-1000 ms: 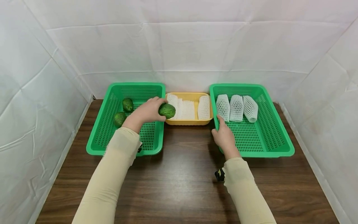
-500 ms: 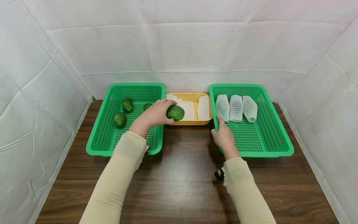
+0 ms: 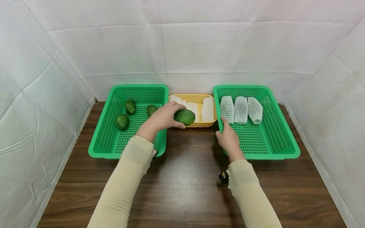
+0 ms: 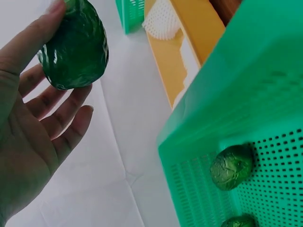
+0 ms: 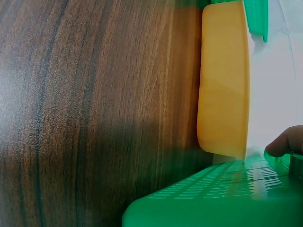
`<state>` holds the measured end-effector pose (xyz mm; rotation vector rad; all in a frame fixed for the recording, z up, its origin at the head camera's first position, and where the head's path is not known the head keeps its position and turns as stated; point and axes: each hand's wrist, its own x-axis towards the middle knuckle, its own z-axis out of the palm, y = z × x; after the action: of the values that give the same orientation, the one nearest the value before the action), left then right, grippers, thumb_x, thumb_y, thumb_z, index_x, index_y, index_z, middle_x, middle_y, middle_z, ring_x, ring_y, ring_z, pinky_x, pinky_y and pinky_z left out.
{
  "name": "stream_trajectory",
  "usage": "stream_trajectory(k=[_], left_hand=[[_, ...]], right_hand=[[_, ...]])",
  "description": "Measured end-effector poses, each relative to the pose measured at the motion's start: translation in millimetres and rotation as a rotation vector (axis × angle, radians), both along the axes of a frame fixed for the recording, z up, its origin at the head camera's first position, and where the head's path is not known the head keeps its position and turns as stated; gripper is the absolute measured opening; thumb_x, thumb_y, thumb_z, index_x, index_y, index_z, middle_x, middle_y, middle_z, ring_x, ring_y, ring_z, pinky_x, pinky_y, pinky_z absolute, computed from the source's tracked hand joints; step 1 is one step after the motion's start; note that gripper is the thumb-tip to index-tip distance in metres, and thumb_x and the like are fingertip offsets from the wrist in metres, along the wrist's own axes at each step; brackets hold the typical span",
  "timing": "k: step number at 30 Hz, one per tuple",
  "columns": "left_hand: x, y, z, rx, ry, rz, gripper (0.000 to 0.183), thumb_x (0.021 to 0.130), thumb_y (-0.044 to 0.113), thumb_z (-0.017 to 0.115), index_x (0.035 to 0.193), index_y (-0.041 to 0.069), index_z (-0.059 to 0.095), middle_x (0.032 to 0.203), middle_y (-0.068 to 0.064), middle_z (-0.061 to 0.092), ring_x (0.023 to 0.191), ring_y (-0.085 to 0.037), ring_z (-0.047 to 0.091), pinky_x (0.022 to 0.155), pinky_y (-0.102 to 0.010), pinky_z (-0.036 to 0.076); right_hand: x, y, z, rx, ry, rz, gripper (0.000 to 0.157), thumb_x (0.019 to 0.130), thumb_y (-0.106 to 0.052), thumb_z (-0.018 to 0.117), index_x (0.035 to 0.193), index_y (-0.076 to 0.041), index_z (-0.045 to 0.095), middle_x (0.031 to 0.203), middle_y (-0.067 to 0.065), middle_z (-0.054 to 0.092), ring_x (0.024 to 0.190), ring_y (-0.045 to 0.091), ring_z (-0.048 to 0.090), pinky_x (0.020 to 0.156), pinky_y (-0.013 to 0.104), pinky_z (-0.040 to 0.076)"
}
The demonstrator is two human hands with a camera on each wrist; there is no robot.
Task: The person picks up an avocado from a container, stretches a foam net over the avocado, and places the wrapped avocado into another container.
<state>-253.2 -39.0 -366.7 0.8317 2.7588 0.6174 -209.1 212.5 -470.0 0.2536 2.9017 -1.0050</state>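
Note:
My left hand (image 3: pixel 165 117) pinches a dark green avocado (image 3: pixel 184 117) between thumb and fingers, over the front of the yellow tray (image 3: pixel 194 124). In the left wrist view the avocado (image 4: pixel 75 47) looks shiny and wrinkled, and the lower fingers are spread. Several white foam net sleeves (image 3: pixel 207 109) lie in the tray, partly hidden by the hand. My right hand (image 3: pixel 229 139) grips the near left rim of the right green basket (image 3: pixel 262 156), where several net sleeves (image 3: pixel 241 110) lie side by side. In the right wrist view only a fingertip (image 5: pixel 280 144) shows at the rim.
The left green basket (image 3: pixel 98 139) holds more avocados (image 3: pixel 122 122), with one (image 3: pixel 151 110) beside my left forearm. The yellow tray stands between both baskets on a dark wooden table (image 3: pixel 182 183). White sheeting (image 3: pixel 194 47) encloses the back and sides.
My left hand has carried the avocado rightward from the left basket's edge to over the yellow tray, uncovering another avocado in that basket. The right hand has stayed on the rim.

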Motion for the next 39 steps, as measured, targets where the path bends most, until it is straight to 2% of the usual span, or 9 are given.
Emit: stream_trajectory(k=[4, 8, 12, 16, 23, 26, 33, 39], left_hand=[[1.7, 5.2, -0.4, 0.015, -0.036, 0.004, 0.071, 0.073, 0.043, 0.077, 0.132, 0.013, 0.05, 0.123, -0.009, 0.049, 0.106, -0.022, 0.049, 0.089, -0.037, 0.042], [3.4, 9.9, -3.4, 0.023, -0.046, 0.002, 0.068, 0.077, 0.045, 0.073, 0.132, 0.013, 0.05, 0.123, -0.009, 0.048, 0.107, -0.022, 0.049, 0.09, -0.037, 0.042], [4.1, 14.4, -10.9, 0.058, -0.048, -0.001, 0.061, 0.081, 0.04, 0.07, 0.132, 0.013, 0.05, 0.12, -0.01, 0.048, 0.102, -0.021, 0.05, 0.088, -0.037, 0.043], [5.5, 20.1, -20.3, 0.12, -0.066, 0.026, 0.058, 0.08, 0.033, 0.071, 0.131, 0.013, 0.05, 0.118, -0.01, 0.047, 0.099, -0.021, 0.051, 0.087, -0.037, 0.044], [8.4, 29.9, -34.9, 0.168, -0.079, 0.044, 0.058, 0.078, 0.024, 0.074, 0.129, 0.011, 0.05, 0.118, -0.011, 0.048, 0.104, -0.023, 0.05, 0.09, -0.038, 0.043], [9.1, 31.1, -38.3, 0.156, -0.094, 0.068, 0.061, 0.078, 0.024, 0.074, 0.132, 0.011, 0.048, 0.122, -0.011, 0.048, 0.108, -0.024, 0.049, 0.091, -0.039, 0.043], [15.2, 32.8, -49.2, 0.159, -0.152, 0.132, 0.064, 0.079, 0.024, 0.075, 0.134, 0.01, 0.046, 0.126, -0.011, 0.047, 0.11, -0.025, 0.05, 0.092, -0.04, 0.043], [23.0, 36.7, -63.3, 0.166, -0.19, 0.178, 0.066, 0.08, 0.028, 0.074, 0.137, 0.012, 0.045, 0.127, -0.01, 0.047, 0.11, -0.024, 0.05, 0.092, -0.04, 0.042]], right_hand=[[0.0, -0.1, 0.5, -0.004, -0.006, 0.001, 0.064, 0.09, -0.013, 0.044, 0.148, -0.014, 0.019, 0.065, 0.01, 0.046, 0.048, 0.022, 0.041, 0.046, 0.034, 0.034], [0.6, -0.2, 1.6, -0.008, -0.01, 0.004, 0.064, 0.09, -0.013, 0.044, 0.148, -0.014, 0.018, 0.065, 0.011, 0.046, 0.048, 0.022, 0.041, 0.046, 0.034, 0.034], [0.5, 0.1, 1.7, -0.01, -0.011, 0.002, 0.064, 0.09, -0.013, 0.045, 0.148, -0.014, 0.018, 0.064, 0.01, 0.046, 0.047, 0.022, 0.041, 0.045, 0.034, 0.034], [0.3, 0.2, 1.7, -0.007, -0.01, -0.002, 0.064, 0.091, -0.013, 0.046, 0.148, -0.015, 0.019, 0.065, 0.011, 0.047, 0.047, 0.022, 0.041, 0.045, 0.034, 0.035], [0.5, 0.5, 2.3, -0.016, -0.015, 0.002, 0.064, 0.091, -0.014, 0.046, 0.149, -0.015, 0.018, 0.071, 0.012, 0.049, 0.044, 0.02, 0.039, 0.043, 0.033, 0.034], [0.0, 0.2, 2.0, -0.02, -0.017, 0.001, 0.065, 0.091, -0.014, 0.046, 0.149, -0.015, 0.018, 0.077, 0.013, 0.05, 0.044, 0.02, 0.038, 0.043, 0.033, 0.034], [0.1, 0.0, 2.1, -0.019, -0.026, -0.004, 0.064, 0.09, -0.013, 0.046, 0.148, -0.015, 0.018, 0.065, 0.011, 0.047, 0.047, 0.022, 0.041, 0.046, 0.034, 0.035], [0.1, -0.4, 1.5, -0.023, -0.027, -0.005, 0.064, 0.09, -0.014, 0.045, 0.148, -0.015, 0.018, 0.066, 0.011, 0.048, 0.048, 0.022, 0.041, 0.046, 0.034, 0.035]])
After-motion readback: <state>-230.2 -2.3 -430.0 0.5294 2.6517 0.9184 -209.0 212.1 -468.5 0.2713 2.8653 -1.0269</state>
